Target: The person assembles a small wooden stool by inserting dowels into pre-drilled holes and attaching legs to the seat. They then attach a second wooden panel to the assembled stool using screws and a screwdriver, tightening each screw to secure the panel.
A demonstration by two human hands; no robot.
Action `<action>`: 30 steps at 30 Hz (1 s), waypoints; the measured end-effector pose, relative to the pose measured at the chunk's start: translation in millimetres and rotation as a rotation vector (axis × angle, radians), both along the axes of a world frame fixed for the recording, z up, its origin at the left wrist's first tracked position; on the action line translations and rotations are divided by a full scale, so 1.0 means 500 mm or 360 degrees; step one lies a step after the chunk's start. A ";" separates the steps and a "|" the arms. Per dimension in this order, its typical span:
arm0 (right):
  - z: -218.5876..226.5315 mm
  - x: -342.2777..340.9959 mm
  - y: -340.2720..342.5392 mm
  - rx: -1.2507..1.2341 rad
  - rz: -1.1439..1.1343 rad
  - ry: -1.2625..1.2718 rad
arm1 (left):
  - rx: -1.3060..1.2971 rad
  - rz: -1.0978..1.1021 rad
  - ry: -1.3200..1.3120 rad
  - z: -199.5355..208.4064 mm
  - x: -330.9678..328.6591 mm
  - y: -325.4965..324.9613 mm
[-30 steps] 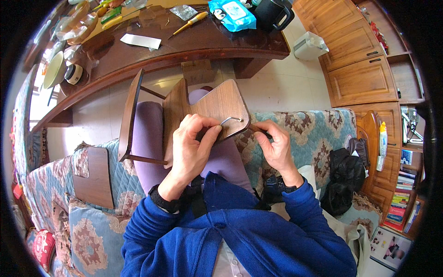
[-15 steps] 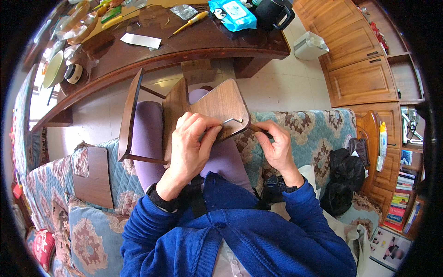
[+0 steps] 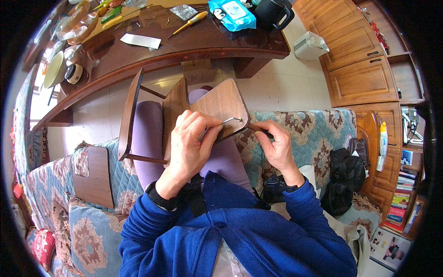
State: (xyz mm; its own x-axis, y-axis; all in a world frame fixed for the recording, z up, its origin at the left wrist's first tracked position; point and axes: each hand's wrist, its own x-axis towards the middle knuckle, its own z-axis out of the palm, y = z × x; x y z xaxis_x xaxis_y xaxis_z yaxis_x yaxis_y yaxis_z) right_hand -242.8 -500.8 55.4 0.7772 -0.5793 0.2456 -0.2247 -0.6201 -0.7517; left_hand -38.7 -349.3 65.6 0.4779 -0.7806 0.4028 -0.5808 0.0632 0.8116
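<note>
Across my lap rests a partly assembled brown wooden rack (image 3: 174,104) with several boards joined by thin rods. My left hand (image 3: 190,141) pinches a small bent metal hex key (image 3: 229,120). The key's short end meets a bolt near the corner of the right-hand board (image 3: 225,100). At that same corner, my right hand (image 3: 275,144) grips a dark wooden rod (image 3: 259,130) that meets the board from the other side. Most of the key's long arm is hidden behind my left fingers.
A loose brown board (image 3: 94,180) lies on the floral sofa cover (image 3: 318,134) to my left. Ahead, the dark table (image 3: 198,44) carries a yellow-handled screwdriver (image 3: 190,23), a paper strip (image 3: 140,41), blue wipes (image 3: 232,15) and a black kettle (image 3: 275,14). A white bin (image 3: 311,46) stands beyond.
My left hand has shifted very slightly, with the hex key still at the bolt. The right hand and the rack look nearly unmoved.
</note>
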 end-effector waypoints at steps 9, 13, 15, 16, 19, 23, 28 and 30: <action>0.003 0.003 0.000 -0.0010 0.0035 -0.0052 | -0.0089 0.0008 0.0034 -0.005 -0.005 -0.003; 0.001 0.002 -0.002 -0.0007 0.0040 -0.0058 | -0.0070 0.0024 -0.0004 -0.007 -0.005 -0.003; -0.001 0.001 -0.002 -0.0009 0.0029 -0.0050 | -0.0077 0.0027 -0.0017 -0.007 -0.006 -0.003; -0.002 0.000 -0.002 -0.0010 0.0022 -0.0046 | -0.0085 0.0022 -0.0013 -0.007 -0.006 -0.003; -0.003 0.000 -0.002 -0.0016 0.0029 -0.0065 | -0.0033 0.0012 0.0020 -0.005 -0.006 -0.003; -0.001 -0.001 -0.002 -0.0013 0.0032 -0.0044 | -0.0038 -0.0057 -0.0049 0.004 0.003 -0.005; 0.001 -0.001 -0.001 -0.0012 0.0021 -0.0024 | -0.0006 -0.0172 -0.0143 0.016 0.017 -0.008; 0.001 -0.001 -0.001 -0.0022 0.0022 -0.0038 | -0.0034 -0.0186 -0.0206 0.017 0.020 -0.009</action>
